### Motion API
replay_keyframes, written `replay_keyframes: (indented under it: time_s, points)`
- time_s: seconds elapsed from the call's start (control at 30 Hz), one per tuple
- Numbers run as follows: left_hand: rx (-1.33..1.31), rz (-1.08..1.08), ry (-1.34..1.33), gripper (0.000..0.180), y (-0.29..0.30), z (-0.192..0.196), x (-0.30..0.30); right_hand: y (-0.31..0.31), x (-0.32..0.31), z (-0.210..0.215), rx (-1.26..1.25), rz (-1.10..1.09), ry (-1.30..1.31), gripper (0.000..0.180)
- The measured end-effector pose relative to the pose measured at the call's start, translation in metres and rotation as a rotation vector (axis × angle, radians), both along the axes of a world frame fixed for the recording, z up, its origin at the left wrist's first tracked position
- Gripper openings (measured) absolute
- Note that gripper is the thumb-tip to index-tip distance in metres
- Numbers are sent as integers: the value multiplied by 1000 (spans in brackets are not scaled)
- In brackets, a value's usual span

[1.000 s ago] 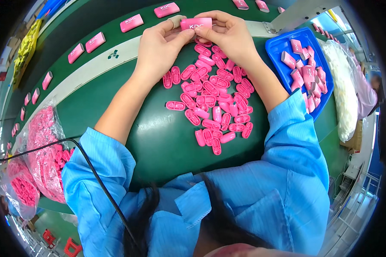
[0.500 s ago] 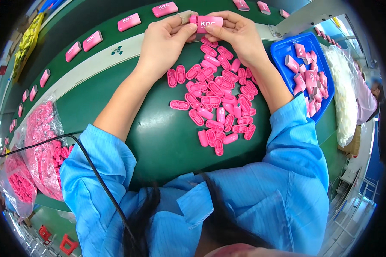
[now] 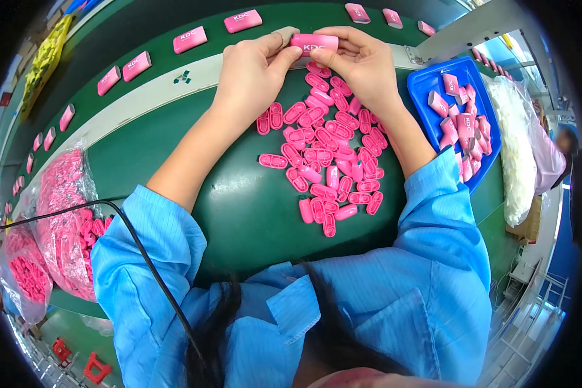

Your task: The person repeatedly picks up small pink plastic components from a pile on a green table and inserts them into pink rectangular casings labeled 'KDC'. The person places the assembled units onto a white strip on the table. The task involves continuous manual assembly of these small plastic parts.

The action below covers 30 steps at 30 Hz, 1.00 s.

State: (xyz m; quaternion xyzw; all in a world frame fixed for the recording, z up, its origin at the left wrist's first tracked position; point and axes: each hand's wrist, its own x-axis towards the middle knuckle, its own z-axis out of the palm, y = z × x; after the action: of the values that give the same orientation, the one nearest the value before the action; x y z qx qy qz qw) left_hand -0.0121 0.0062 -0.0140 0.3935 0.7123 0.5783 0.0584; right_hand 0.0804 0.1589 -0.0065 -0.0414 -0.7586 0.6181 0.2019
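Both hands hold one pink oval case between them at the far side of the table. My left hand pinches its left end with thumb and index finger, and a beige cover wraps that index fingertip. On the right end, my right hand is closed with the thumb on the front and fingers behind. The left end of the case sits flush, with no separate cap showing. Just below the hands lies a loose pile of pink oval caps, some with the hollow side up.
A blue tray with several pink cases stands at the right, beside a clear bag of white pieces. More pink cases line the green belt beyond the pale rail. Bags of pink parts and a black cable are at left.
The pink cap that showed at the left end of the case now sits flush with it. The cases on the far belt have shifted slightly left in view.
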Motion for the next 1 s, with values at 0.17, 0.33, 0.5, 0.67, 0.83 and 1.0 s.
replay_keyframes:
  time_s: [0.17,0.33,0.5,0.67,0.83,1.0]
  points:
    - [-105,12,144,31,-3,5,11,-4,2,7,33,-20,26,30]
    - [-73,36,182,40,-1,12,21,-19,7,4,232,-201,35,30]
    - [94,96,274,50,13,-4,4,14,-25,0,18,-137,-93,31]
    - [-138,-19,695,25,19,12,-15,45,-75,-5,78,-45,-222,26]
    - [-564,-233,707,18,31,17,-3,77,-88,5,995,-449,-130,27]
    - [-622,-187,635,24,30,19,1,95,-70,4,1055,-248,-187,22]
